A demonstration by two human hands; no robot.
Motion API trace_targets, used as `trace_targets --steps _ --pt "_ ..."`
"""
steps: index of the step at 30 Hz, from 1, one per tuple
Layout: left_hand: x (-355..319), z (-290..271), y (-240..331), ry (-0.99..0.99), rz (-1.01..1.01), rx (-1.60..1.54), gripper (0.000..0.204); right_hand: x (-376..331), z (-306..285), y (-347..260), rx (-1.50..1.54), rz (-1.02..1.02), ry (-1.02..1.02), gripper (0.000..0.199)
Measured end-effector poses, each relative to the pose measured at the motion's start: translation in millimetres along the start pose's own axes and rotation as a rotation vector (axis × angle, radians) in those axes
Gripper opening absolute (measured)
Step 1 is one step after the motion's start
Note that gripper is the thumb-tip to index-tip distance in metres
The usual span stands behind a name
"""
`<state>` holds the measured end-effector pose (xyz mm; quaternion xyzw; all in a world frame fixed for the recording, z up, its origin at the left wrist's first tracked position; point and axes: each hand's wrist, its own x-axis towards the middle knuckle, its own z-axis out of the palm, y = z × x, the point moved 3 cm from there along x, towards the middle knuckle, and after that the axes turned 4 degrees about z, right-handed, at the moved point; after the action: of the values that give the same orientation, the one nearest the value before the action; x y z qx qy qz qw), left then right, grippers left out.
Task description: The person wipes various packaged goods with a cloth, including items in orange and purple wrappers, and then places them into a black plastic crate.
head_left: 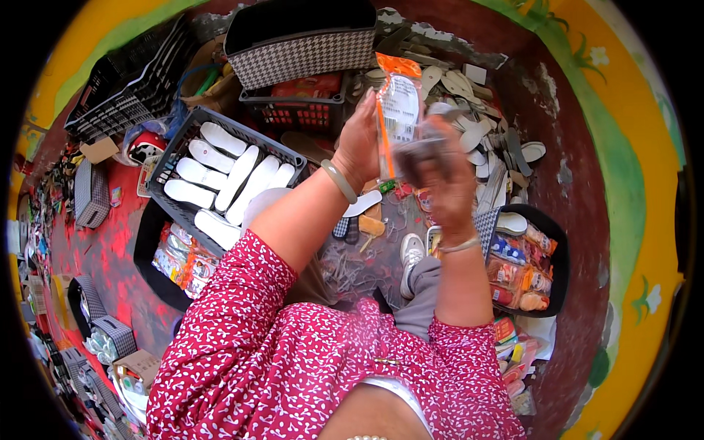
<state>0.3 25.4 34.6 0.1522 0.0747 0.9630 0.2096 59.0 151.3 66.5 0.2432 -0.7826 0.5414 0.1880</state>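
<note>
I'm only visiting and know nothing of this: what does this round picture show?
No machine: these are a person's bare hands, seen by a fisheye camera on their head, looking down, so edges curve. The left hand holds a clear packet with orange edging; the right hand holds something dark by it, too blurred to name. Ahead and left, a dark crate holds white sole-shaped pieces; pale soles lie piled at right, near a black-lined box of colourful packets. Shreds litter the floor.

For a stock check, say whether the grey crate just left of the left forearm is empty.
Not empty: several white insoles lie inside the grey crate.
</note>
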Motion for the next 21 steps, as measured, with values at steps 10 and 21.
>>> trace_targets --steps 10,21 --pt "-19.8 -7.2 -37.3 0.198 -0.17 0.076 0.061 6.8 14.5 14.0 -0.612 -0.133 -0.055 0.051" --pt "-24.0 -1.0 -32.7 -0.151 -0.278 0.638 0.058 14.4 -19.7 6.1 -0.501 -0.122 0.119 0.039"
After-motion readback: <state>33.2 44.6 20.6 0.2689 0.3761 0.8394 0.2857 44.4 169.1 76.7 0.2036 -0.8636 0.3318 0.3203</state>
